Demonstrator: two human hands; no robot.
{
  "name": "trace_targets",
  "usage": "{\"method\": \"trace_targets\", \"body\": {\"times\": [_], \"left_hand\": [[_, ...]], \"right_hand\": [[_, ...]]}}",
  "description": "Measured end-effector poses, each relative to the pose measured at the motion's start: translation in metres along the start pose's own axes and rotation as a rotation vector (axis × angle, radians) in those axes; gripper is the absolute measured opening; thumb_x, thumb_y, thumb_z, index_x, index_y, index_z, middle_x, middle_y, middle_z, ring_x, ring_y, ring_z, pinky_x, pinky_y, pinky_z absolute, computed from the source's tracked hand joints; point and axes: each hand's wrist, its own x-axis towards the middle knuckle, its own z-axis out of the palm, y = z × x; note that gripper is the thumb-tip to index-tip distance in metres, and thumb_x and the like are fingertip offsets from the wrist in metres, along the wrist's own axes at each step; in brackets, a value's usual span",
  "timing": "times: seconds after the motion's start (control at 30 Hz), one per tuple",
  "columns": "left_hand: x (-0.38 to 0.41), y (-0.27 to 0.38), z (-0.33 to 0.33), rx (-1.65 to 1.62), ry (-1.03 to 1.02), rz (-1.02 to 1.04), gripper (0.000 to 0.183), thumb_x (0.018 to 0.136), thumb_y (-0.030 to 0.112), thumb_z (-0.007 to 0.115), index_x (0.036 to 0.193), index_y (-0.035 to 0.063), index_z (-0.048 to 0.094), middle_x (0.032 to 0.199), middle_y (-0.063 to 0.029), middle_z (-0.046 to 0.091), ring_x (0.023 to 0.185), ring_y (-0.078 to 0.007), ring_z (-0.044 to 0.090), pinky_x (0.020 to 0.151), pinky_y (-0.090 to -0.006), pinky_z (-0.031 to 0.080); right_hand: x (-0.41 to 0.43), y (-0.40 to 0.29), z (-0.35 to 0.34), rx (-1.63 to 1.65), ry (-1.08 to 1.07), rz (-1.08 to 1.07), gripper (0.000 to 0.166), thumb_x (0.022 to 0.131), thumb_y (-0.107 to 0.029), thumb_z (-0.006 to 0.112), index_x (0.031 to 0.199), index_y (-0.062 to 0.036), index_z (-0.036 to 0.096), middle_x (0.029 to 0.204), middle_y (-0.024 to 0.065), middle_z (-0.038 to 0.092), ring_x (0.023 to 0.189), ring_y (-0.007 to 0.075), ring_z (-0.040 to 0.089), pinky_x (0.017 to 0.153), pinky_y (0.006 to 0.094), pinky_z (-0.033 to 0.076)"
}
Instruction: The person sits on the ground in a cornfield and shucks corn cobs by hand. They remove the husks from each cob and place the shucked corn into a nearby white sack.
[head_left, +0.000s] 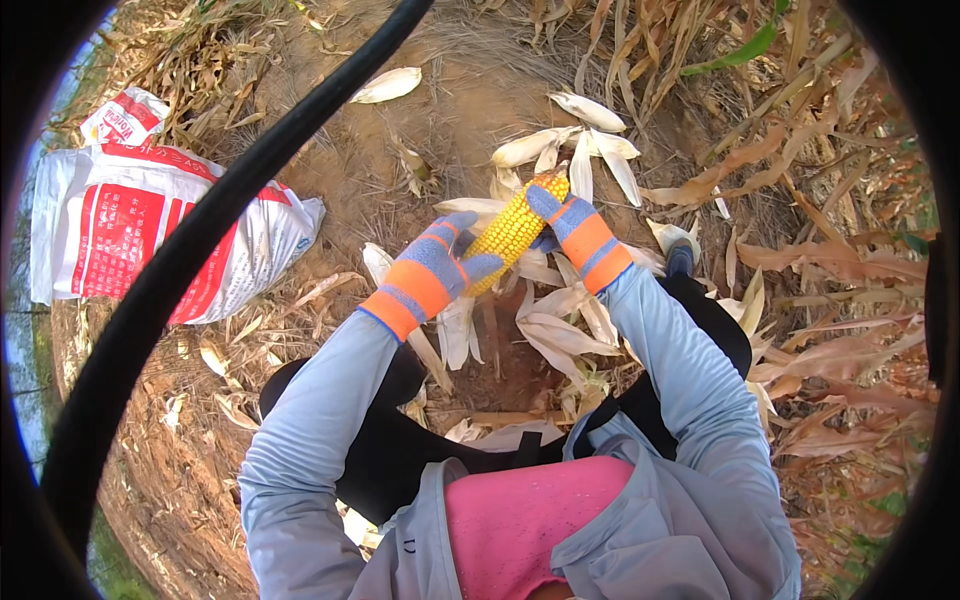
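A husked ear of yellow corn (508, 234) is held slantwise between my two hands, its upper end at the right. My left hand (433, 268), in a blue and orange knitted glove, grips the lower end, with the thumb across the kernels. In a matching glove, my right hand (577, 231) holds the upper end, its thumb on the kernels near the tip and its other fingers partly hidden behind. Pale stripped corn husks (559, 330) lie on the soil below and around the ear.
A white and red woven sack (255, 262) with writing lies at the left. Dry corn plants (847, 262) stand along the right side. A black curved strap or cable (247, 180) crosses the view at the left. Loose husks (388, 85) lie on the ground farther ahead.
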Motion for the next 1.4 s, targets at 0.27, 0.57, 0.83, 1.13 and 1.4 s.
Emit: {"method": "trace_targets", "body": {"times": [0.27,0.57,0.83,1.13,1.4], "left_hand": [[0.019,-0.009,-0.001,-0.610,-0.076,-0.208,0.048,0.077,0.030,0.059,0.111,-0.0013,0.045,0.090,-0.0109,0.059,0.075,-0.0166,0.058,0.065,-0.0279,0.046],[0.025,0.000,-0.011,-1.204,0.121,-0.292,0.038,0.081,0.033,0.053,0.103,0.0019,0.047,0.083,-0.0139,0.059,0.068,-0.0227,0.059,0.059,-0.0331,0.051],[0.007,0.003,-0.031,-1.158,-0.023,-0.330,0.045,0.081,0.040,0.051,0.103,0.0013,0.050,0.083,-0.0139,0.059,0.069,-0.0229,0.059,0.059,-0.0324,0.050],[-0.013,0.015,-0.015,-0.926,-0.413,-0.355,0.064,0.078,0.058,0.040,0.109,0.0036,0.048,0.088,-0.0129,0.059,0.072,-0.0220,0.060,0.064,-0.0327,0.050],[-0.002,0.000,0.005,-0.243,-0.149,-0.007,0.049,0.079,0.031,0.057,0.113,-0.0007,0.042,0.097,-0.0101,0.056,0.081,-0.0129,0.056,0.069,-0.0262,0.046]], "right_hand": [[-0.008,0.012,0.033,0.431,-0.317,-0.116,0.044,0.080,-0.035,0.052,0.112,-0.0055,0.043,0.089,0.0058,0.056,0.067,0.0146,0.057,0.056,0.0254,0.047],[-0.029,0.019,0.071,-0.195,-0.508,0.155,0.032,0.079,-0.030,0.052,0.099,-0.0053,0.054,0.087,0.0117,0.059,0.070,0.0177,0.059,0.063,0.0275,0.048],[-0.034,0.023,0.033,-1.181,-0.468,-0.040,0.038,0.075,-0.027,0.055,0.106,-0.0045,0.054,0.106,0.0154,0.054,0.091,0.0291,0.055,0.070,0.0311,0.046],[0.000,-0.011,-0.016,0.025,-0.402,-0.331,0.045,0.078,-0.030,0.056,0.113,-0.0034,0.046,0.102,0.0066,0.054,0.079,0.0126,0.056,0.064,0.0252,0.047],[0.005,0.006,-0.001,0.301,-0.156,-0.121,0.036,0.079,-0.033,0.055,0.098,-0.0025,0.056,0.087,0.0049,0.059,0.076,0.0120,0.055,0.065,0.0242,0.045]]}}
